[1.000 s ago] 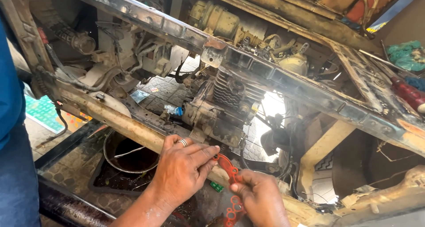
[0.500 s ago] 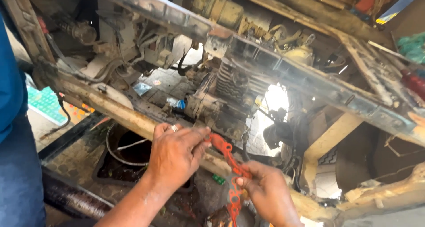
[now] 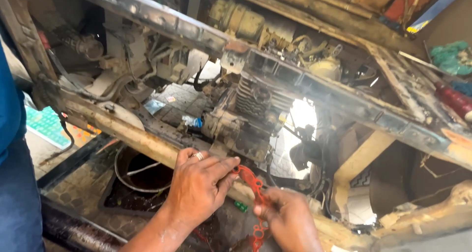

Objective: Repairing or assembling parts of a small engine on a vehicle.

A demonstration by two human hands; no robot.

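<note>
A thin red gasket (image 3: pixel 254 193) with several round holes runs between both hands, low in the head view. My left hand (image 3: pixel 197 188), with a ring on one finger, pinches its upper end at the fingertips. My right hand (image 3: pixel 287 218) grips the strip lower down. Both hands hover over a rusty frame rail (image 3: pixel 123 131) of an opened-up vehicle. Just beyond them sits a dirty finned engine (image 3: pixel 246 119) bolted inside the frame.
A grimy metal crossbar (image 3: pixel 305 89) spans the frame above the engine. A dark round pan with wire (image 3: pixel 142 171) lies under the rail. A person in blue clothing (image 3: pixel 14 183) stands at the left edge. A red cylinder (image 3: pixel 455 99) and a green cloth (image 3: pixel 450 58) lie at right.
My hands and the gasket have stayed together while the view shifted. My left fingertips have moved to the gasket's upper end, and the strip now hangs more upright between the hands.
</note>
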